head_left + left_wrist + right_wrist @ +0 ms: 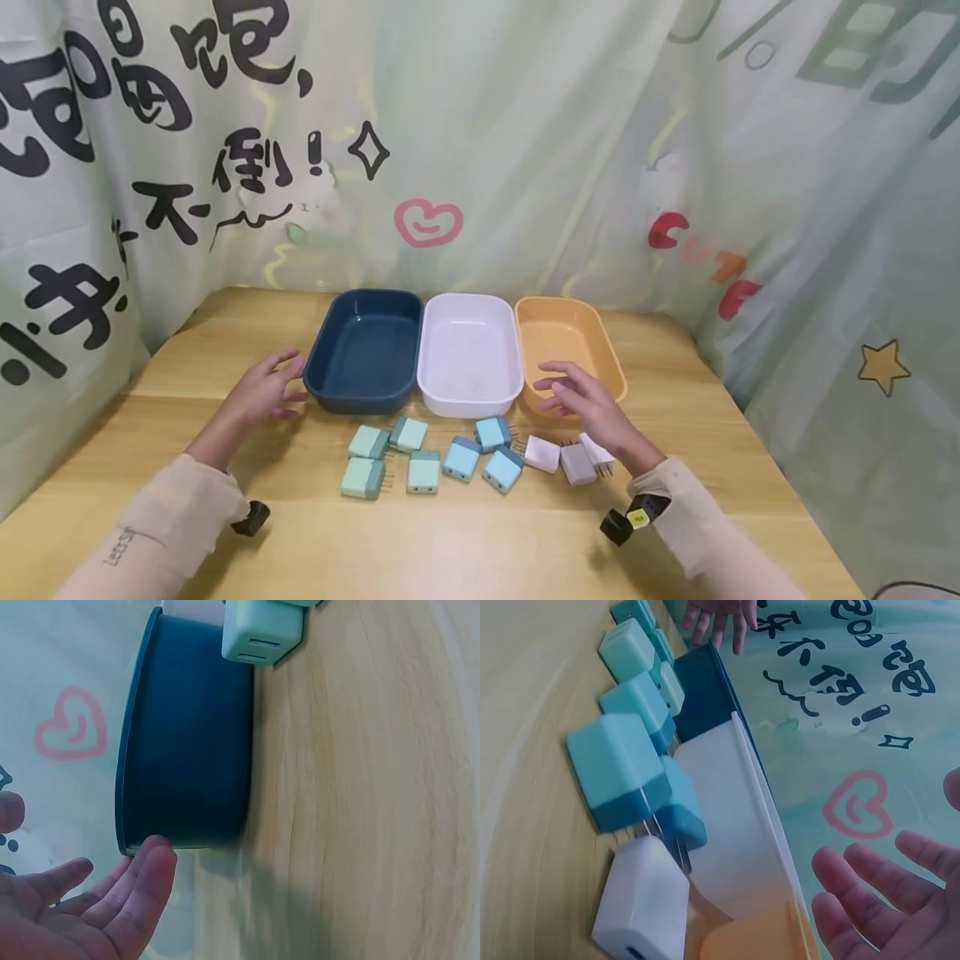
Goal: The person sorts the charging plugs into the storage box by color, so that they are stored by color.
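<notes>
My left hand (264, 390) is just left of the dark blue tray (360, 400), its fingers loosely spread beside the rim; whether they touch it I cannot tell. Over the near part of the orange tray (609, 354) is my right hand (588, 404), fingers relaxed and holding nothing. Between these two trays sits a white tray (470, 406). In front lie several plug chargers: mint green ones (423, 472) at the left, light blue ones (461, 458) in the middle, and white (542, 453) and greyish (577, 464) ones at the right, partly under the right wrist. Metal prongs show on some.
All of this stands on a wooden table (420, 550). A pale printed curtain (525, 167) hangs behind and along both sides. Each wrist wears a small black device, one at the left (251, 518) and one at the right (617, 527). A dark cable (911, 585) shows at the lower right corner.
</notes>
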A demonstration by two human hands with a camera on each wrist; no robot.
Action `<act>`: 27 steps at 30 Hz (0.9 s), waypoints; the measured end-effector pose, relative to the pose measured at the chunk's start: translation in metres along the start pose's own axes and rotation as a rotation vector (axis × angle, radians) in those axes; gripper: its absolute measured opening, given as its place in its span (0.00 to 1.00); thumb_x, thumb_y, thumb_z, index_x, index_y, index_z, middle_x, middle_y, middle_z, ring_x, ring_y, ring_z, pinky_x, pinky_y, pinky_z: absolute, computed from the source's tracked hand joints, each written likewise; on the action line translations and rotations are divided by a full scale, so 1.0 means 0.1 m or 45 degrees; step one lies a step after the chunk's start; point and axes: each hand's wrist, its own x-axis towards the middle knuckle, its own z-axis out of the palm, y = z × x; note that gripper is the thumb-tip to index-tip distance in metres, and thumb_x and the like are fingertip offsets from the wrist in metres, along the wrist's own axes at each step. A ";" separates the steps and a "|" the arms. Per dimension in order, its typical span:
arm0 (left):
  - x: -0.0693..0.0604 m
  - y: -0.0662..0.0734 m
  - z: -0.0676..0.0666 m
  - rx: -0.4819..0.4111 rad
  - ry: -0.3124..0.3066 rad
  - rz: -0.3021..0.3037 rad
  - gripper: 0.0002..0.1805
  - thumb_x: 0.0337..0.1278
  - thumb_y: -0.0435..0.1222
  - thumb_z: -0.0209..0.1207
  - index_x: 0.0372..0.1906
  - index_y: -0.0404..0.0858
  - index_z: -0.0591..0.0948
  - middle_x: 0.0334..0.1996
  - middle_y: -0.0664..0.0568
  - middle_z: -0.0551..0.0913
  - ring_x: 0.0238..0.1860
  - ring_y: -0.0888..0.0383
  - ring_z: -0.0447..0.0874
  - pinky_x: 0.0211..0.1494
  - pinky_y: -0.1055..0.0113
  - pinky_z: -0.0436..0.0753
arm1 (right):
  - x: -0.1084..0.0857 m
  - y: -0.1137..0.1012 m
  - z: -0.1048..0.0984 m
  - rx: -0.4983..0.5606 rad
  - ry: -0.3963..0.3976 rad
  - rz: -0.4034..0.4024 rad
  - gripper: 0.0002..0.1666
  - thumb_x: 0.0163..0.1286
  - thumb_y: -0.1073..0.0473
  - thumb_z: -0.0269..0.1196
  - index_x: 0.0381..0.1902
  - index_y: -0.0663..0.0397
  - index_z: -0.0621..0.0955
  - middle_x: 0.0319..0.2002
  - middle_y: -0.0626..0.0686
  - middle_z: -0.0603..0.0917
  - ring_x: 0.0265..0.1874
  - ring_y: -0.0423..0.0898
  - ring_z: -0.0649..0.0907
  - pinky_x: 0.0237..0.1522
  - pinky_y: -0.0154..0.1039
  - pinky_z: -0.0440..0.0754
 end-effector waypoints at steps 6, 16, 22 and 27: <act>0.00 -0.04 -0.01 -0.031 0.003 -0.027 0.41 0.74 0.55 0.38 0.76 0.32 0.45 0.68 0.26 0.58 0.51 0.42 0.81 0.44 0.56 0.83 | 0.04 -0.01 0.13 0.077 -0.061 0.033 0.24 0.77 0.62 0.47 0.62 0.76 0.66 0.51 0.75 0.77 0.40 0.61 0.84 0.45 0.52 0.81; 0.05 -0.04 -0.02 -0.064 0.005 -0.071 0.38 0.75 0.51 0.41 0.76 0.31 0.47 0.68 0.26 0.58 0.43 0.51 0.84 0.42 0.59 0.84 | 0.13 0.00 0.29 0.093 -0.165 0.093 0.24 0.77 0.61 0.47 0.63 0.74 0.65 0.52 0.75 0.76 0.45 0.71 0.80 0.49 0.62 0.76; 0.09 -0.12 0.02 0.037 -0.026 -0.022 0.37 0.71 0.38 0.53 0.75 0.32 0.49 0.67 0.24 0.58 0.49 0.43 0.81 0.45 0.55 0.83 | 0.17 -0.01 0.39 0.107 -0.216 0.097 0.24 0.78 0.60 0.46 0.63 0.73 0.65 0.53 0.74 0.76 0.44 0.70 0.80 0.50 0.65 0.74; 0.10 -0.14 0.05 0.069 -0.023 -0.020 0.38 0.68 0.32 0.55 0.76 0.33 0.50 0.67 0.24 0.57 0.50 0.41 0.80 0.46 0.53 0.83 | 0.21 -0.02 0.47 0.136 -0.262 0.125 0.25 0.78 0.59 0.45 0.64 0.73 0.65 0.53 0.73 0.77 0.43 0.68 0.81 0.49 0.62 0.76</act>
